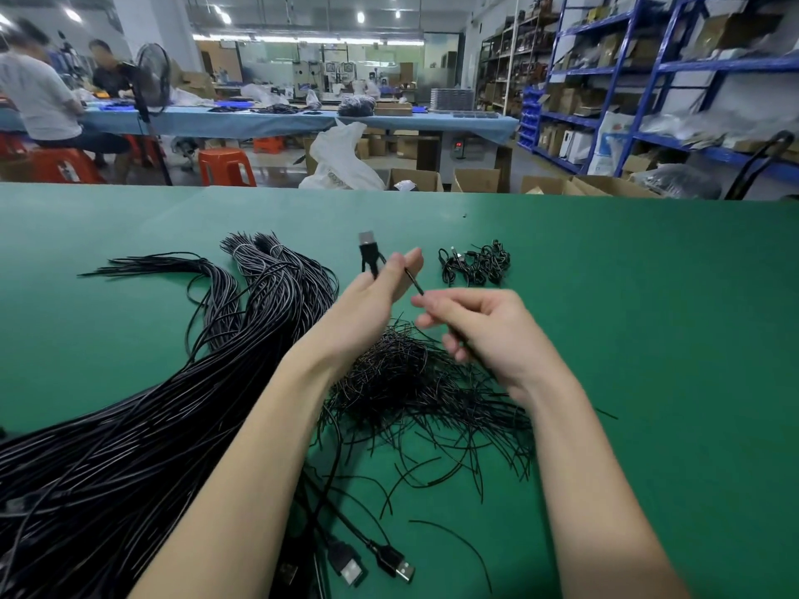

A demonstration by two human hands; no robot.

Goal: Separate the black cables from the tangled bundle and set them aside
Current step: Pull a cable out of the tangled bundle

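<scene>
In the head view, the left hand (pixel 380 291) holds a black cable (pixel 369 255) up by its plug end, fingers curled round it, just beyond the loose wire pile (pixel 415 382). The right hand (pixel 484 330) pinches the thin lead that runs down from that plug, fingers clamped on it above the pile. The lead could snag in the pile and drag strands along if it is pulled fast. The big bundle (pixel 151 425) lies left of the pile on the green worktop (pixel 648 339); coiled cables (pixel 475 263) sit beyond the pile. The bundle runs off the frame's left edge, and the lead's lower stretch is hidden behind the right hand.
</scene>
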